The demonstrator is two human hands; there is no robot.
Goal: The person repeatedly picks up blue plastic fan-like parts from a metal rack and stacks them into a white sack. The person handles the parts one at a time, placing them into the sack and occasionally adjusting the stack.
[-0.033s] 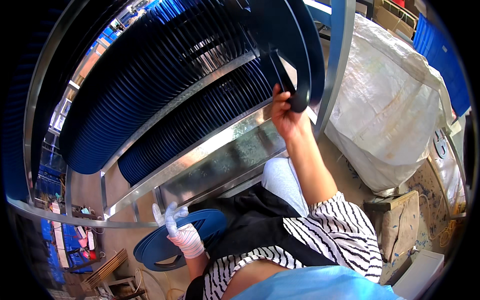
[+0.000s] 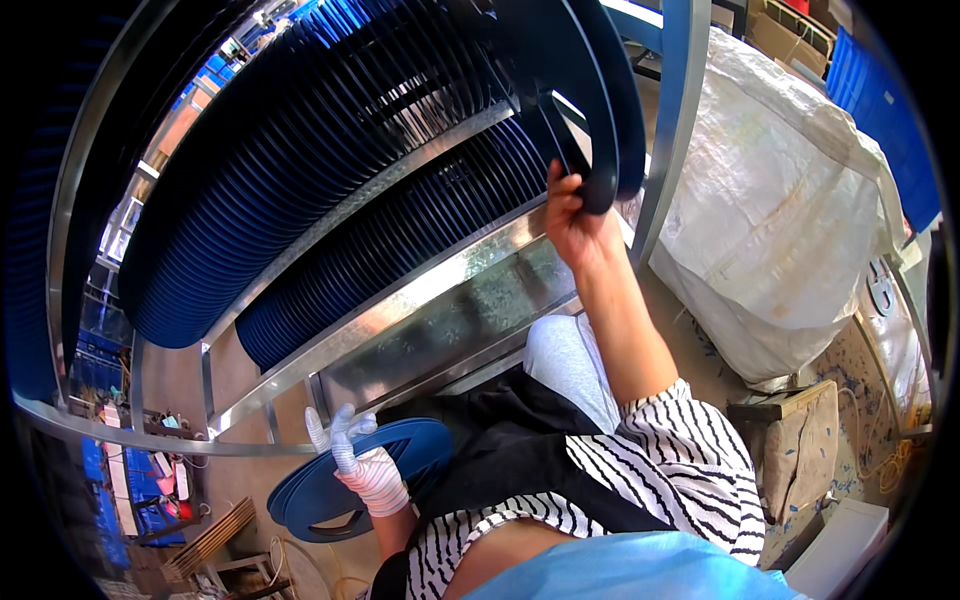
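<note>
Here's the workshop: a bright metal rack (image 2: 450, 270) bends across the view, loaded with an upper row of dark blue discs (image 2: 230, 240) on edge and a lower row (image 2: 400, 220) tucked beneath. A shiny panel (image 2: 450, 340) sits below the front rail. Over to the right, a big whitish sack (image 2: 770, 210) bulges beside the frame, a blue container (image 2: 885, 130) behind it; a padded block (image 2: 800, 450) and a white box (image 2: 840, 550) line the tan floor (image 2: 690, 350). Wooden slats (image 2: 215, 540) lie lower left.

And the action: the bare right hand (image 2: 580, 225) is up at the rack's right end, fingers curled through the opening of a dark disc (image 2: 600, 185), pinching its lower rim! Down left, the gloved left hand (image 2: 352, 455) rises against a small bunch of blue discs (image 2: 420, 447) beside the black apron (image 2: 480, 420), its visible fingers parted; whether any finger grips that bunch, I can't tell.

Now the tricky bits: the held disc's top runs out of view, the right thumb is hard to make out, the rack's far left sinks into black, and light blue cloth (image 2: 620, 570) covers the bottom edge.
</note>
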